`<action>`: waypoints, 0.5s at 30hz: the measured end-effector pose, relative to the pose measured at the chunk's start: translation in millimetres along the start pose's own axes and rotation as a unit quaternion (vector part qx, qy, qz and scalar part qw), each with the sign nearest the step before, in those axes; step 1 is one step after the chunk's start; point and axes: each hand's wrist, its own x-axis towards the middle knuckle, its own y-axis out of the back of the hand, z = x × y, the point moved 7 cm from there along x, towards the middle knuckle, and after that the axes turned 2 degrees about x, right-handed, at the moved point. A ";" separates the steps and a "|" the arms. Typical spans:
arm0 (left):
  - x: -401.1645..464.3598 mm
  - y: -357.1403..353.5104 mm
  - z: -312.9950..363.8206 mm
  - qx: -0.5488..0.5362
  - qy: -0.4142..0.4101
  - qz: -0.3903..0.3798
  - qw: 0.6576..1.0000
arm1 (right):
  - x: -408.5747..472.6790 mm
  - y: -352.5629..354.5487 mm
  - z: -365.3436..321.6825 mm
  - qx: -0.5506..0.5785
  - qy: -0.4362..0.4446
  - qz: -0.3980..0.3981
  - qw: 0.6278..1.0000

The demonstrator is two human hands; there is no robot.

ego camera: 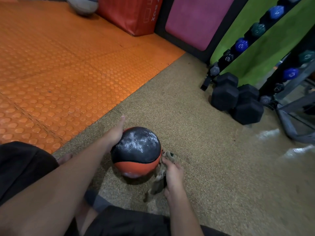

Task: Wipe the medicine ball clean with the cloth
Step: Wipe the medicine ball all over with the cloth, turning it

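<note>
Down on the tan carpeted floor point(213, 164), just off the orange studded mat point(59, 65), sits the black-and-orange medicine ball point(136, 151), chalky white smears across its top, likely the part yet to be wiped. Bracing it, probably so it cannot roll, the left hand point(113, 133) lies flat against its left side, fingers straight. Against its right side the right hand point(173, 174) bunches the drab cloth point(162, 174), fingers curled round it.

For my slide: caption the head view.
Left hand steadies a dusty medicine ball while right hand grips the cloth against it.
</note>
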 end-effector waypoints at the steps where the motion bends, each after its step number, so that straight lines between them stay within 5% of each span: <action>1: -1.2 -2.6 0.7 0.002 0.009 -0.007 1.000 | -2.0 3.2 -1.3 -0.001 -0.001 0.003 1.000; 8: -22.1 -27.4 -4.0 0.049 0.068 -0.096 0.992 | -7.8 46.0 -17.0 -0.055 0.028 0.063 0.996; 15: -23.6 -39.6 -8.9 0.033 0.053 -0.158 0.985 | -2.5 73.7 -46.4 -0.445 0.064 -0.004 0.893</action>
